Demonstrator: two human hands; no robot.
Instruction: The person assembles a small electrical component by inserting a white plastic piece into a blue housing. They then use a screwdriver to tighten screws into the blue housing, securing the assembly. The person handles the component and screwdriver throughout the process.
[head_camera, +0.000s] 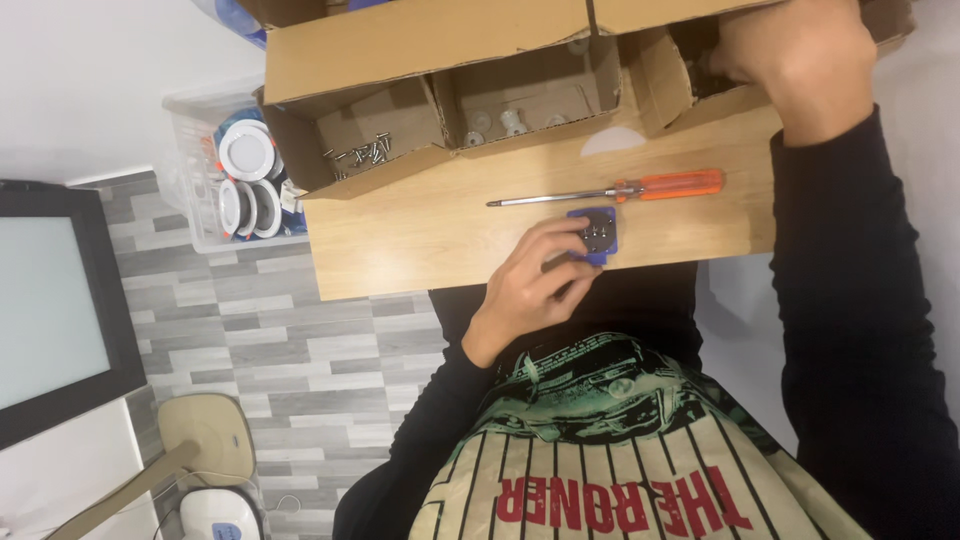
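Beyond left hand (530, 290) fingers: screwdriver (610, 190) lies crosswise — bare tabletop (400, 235) beside them | right hand (800, 60) fingers — hemmed by cardboard box (420, 45) divider walls

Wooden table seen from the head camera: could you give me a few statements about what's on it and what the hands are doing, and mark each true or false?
1. The orange-handled metal screwdriver lies on the light wooden tabletop with neither hand on it. True.
2. The left hand grips a small blue plastic part near the table's front edge. True.
3. The right hand rests flat on the tabletop. False: it reaches into the rightmost compartment of the brown cardboard box.
4. The box's leftmost compartment is empty. False: it holds loose metal screws.
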